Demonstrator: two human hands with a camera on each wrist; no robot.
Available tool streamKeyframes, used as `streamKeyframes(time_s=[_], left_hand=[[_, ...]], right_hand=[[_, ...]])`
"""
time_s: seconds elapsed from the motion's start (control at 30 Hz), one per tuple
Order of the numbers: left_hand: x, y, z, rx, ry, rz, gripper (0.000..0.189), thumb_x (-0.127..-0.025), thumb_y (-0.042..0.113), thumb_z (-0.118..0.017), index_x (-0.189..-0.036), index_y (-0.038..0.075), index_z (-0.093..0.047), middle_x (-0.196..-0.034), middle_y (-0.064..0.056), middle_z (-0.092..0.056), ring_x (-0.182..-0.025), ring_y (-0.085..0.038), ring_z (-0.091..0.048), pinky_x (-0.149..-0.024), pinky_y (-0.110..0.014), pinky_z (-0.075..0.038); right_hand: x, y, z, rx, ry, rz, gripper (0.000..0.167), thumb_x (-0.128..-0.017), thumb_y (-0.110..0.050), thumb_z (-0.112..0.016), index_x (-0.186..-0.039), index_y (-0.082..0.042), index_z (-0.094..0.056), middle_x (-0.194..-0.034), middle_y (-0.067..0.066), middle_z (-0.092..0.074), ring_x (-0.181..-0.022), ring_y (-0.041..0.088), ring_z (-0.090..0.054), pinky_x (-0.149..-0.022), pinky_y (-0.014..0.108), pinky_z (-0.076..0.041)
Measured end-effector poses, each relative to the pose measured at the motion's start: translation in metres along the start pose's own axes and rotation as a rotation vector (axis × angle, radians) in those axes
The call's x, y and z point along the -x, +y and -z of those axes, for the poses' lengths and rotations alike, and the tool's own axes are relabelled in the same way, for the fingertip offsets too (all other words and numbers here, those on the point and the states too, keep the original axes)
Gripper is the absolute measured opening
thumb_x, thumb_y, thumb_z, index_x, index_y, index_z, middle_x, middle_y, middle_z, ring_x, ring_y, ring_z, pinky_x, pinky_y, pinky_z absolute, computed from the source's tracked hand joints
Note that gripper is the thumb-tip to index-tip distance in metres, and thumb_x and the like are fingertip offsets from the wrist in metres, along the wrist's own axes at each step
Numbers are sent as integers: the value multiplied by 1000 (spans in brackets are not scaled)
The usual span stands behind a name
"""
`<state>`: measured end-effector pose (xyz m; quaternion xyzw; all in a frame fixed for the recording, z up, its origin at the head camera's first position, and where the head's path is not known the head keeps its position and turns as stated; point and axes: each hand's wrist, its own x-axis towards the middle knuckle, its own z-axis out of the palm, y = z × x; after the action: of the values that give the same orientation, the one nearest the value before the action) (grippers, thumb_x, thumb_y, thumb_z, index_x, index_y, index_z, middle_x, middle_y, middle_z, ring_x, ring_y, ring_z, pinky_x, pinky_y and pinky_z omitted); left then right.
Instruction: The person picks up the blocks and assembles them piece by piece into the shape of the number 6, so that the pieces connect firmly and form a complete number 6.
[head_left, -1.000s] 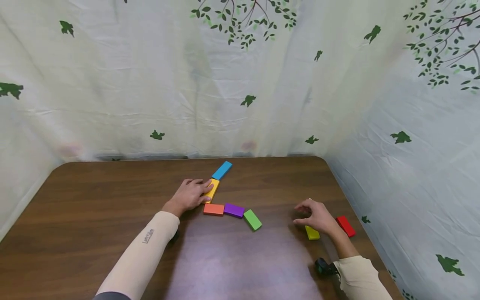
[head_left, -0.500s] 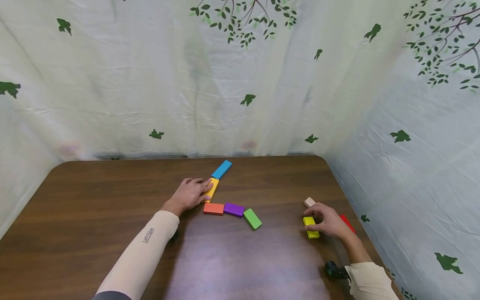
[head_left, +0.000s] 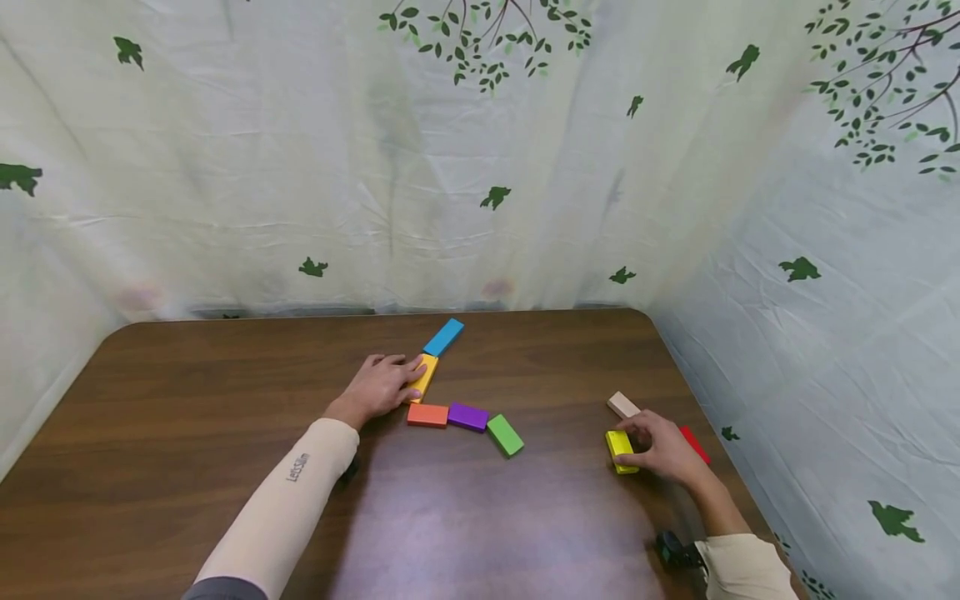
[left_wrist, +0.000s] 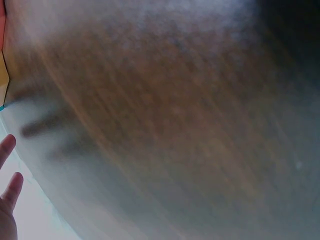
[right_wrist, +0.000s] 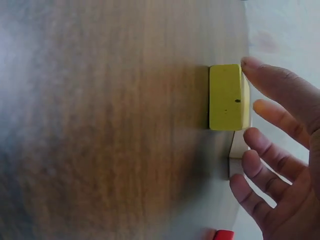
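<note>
My left hand [head_left: 381, 386] rests beside an orange-yellow block [head_left: 427, 379], with fingertips reaching over it. Two of its fingers [left_wrist: 14, 187] show extended at the edge of the left wrist view. A blue block [head_left: 444, 337] touches that block's far end. An orange block [head_left: 427, 416], a purple block [head_left: 468, 417] and a green block [head_left: 506, 435] continue the line nearby. On the right, my right hand [head_left: 662, 448] hovers at a yellow block [right_wrist: 225, 97], its thumb and index finger close over it. The other fingers are spread; any firm contact is unclear.
A pale wooden block [head_left: 622, 405] lies just beyond the yellow one. Behind the right hand, a red block [head_left: 695, 445] is partly hidden. The brown table [head_left: 225, 375] ends at a white curtain [head_left: 300, 167] printed with leaves.
My right hand has drawn back to the right and slightly down, from past the yellow block to over it. The pale block has come into sight. My left hand stays in place.
</note>
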<state>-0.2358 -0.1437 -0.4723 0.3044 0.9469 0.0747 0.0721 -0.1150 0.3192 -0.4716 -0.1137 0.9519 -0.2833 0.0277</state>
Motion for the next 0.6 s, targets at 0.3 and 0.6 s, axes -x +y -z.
streamKeyframes(time_s=[0.3, 0.6], left_hand=[[-2, 0, -1, -10, 8, -2, 55, -95, 35, -58, -143, 10, -46, -149, -10, -41, -132, -40, -39, -105, -60, -26], [-1, 1, 0, -12, 8, -9, 56, -95, 35, -58, -143, 10, -46, -149, -10, -41, -133, -41, -39, -105, -60, -26]], right_hand=[[3, 1, -4, -53, 2, -32, 47, -68, -25, -88, -105, -4, -69, -82, -1, -57, -67, 11, -47, -56, 24, -41], [2, 0, -7, -55, 0, -24, 46, -69, -20, -87, -107, -1, -68, -83, -2, -60, -69, 13, -49, -59, 24, -43]])
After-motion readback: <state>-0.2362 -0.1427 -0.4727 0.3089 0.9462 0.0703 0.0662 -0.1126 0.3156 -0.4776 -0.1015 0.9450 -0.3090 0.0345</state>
